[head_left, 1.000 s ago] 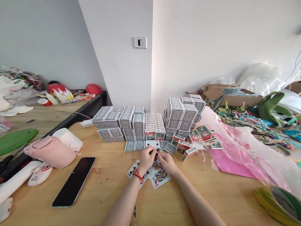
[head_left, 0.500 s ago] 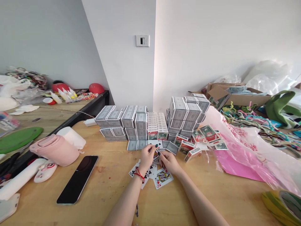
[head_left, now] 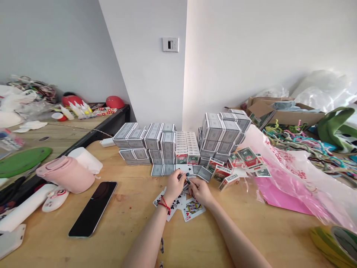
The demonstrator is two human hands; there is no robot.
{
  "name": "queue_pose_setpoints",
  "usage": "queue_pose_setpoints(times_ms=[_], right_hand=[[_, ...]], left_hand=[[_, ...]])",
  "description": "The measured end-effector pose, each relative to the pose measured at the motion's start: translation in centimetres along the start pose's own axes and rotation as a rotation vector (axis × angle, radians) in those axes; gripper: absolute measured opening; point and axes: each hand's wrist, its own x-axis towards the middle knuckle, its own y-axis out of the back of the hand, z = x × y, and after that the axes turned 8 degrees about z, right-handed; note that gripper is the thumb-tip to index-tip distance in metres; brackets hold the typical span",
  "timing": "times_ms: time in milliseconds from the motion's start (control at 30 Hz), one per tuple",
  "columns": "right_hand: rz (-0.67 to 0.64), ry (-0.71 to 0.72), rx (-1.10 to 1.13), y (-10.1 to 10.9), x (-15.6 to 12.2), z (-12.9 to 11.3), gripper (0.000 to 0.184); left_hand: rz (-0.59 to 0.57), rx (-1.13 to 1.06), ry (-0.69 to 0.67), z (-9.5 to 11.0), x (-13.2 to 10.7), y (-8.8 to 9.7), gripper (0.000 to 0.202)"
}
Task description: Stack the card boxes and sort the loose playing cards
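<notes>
My left hand (head_left: 175, 183) and my right hand (head_left: 199, 190) meet at the middle of the table, fingers closed in a pinch. Between the fingertips is a small piece that looks like a playing card, mostly hidden by the fingers. Below the hands, several loose playing cards lie face up, among them a queen of hearts (head_left: 193, 210) and a ten of clubs (head_left: 173, 213). Just beyond the fingers lies a two of spades (head_left: 184, 168), beside card pieces with patterned backs (head_left: 163, 170).
Behind stand stacked blocks of cards (head_left: 161, 139), a taller stack (head_left: 220, 136) and rows of card boxes (head_left: 186, 143). Loose card boxes (head_left: 221, 174) lie right, near pink plastic (head_left: 281, 193) and a tape roll (head_left: 334, 242). Left are a phone (head_left: 93, 208) and a pink cup (head_left: 67, 175).
The fingers have shifted slightly around the small piece, and its white edge is less visible. The whole view has moved a little; the cards and boxes stay in place.
</notes>
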Motion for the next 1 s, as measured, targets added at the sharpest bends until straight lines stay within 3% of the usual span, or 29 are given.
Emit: queue_pose_setpoints(times_ms=[233,433,700,1000], right_hand=[[0.017,-0.037,0.048,-0.27,0.0,0.04,0.032],[-0.016,-0.119,0.138,-0.41,0.04,0.41,0.026],[-0.099,-0.192,0.24,-0.41,0.37,0.2,0.022],[-0.073,-0.106,0.184,-0.75,0.13,0.07,0.027]], left_hand=[[-0.014,-0.126,0.096,0.05,0.21,0.19,0.024],[-0.061,-0.11,0.064,-0.45,0.06,0.26,0.02],[0.054,0.027,-0.004,-0.55,-0.04,-0.17,0.014],[0.093,-0.02,0.044,-0.51,0.03,-0.25,0.017]])
